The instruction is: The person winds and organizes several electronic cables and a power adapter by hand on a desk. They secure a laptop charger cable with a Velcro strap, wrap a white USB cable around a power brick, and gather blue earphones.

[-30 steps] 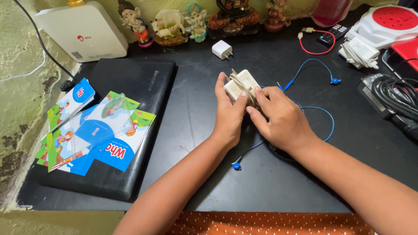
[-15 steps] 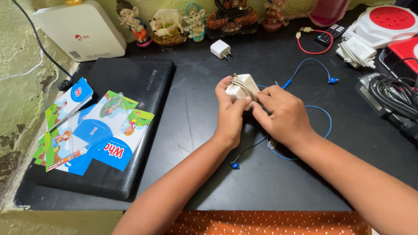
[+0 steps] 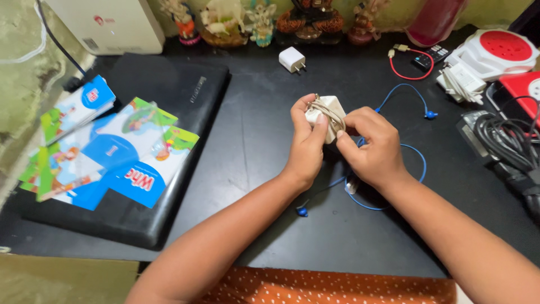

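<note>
Both my hands hold a white power adapter (image 3: 327,107) with a pale cord wound around it, a little above the black desk (image 3: 264,146). My left hand (image 3: 306,143) grips its left side with the thumb across the front. My right hand (image 3: 372,147) pinches the wound cord at the adapter's right edge. A blue earphone cable (image 3: 413,152) lies looped on the desk under and right of my hands, with one earbud (image 3: 302,211) near my left forearm and another earbud (image 3: 430,115) further right.
A closed black laptop (image 3: 163,107) lies at left under colourful booklets (image 3: 112,157). A small white plug (image 3: 292,59), figurines (image 3: 250,19) and a white router (image 3: 109,25) line the back. A red cable (image 3: 408,59), white and red socket box (image 3: 498,42) and black cords (image 3: 506,138) fill the right.
My hands have lifted the adapter and turned it more upright, and my right fingers have shifted onto the wound cord. The camera view has tilted down and to the right.
</note>
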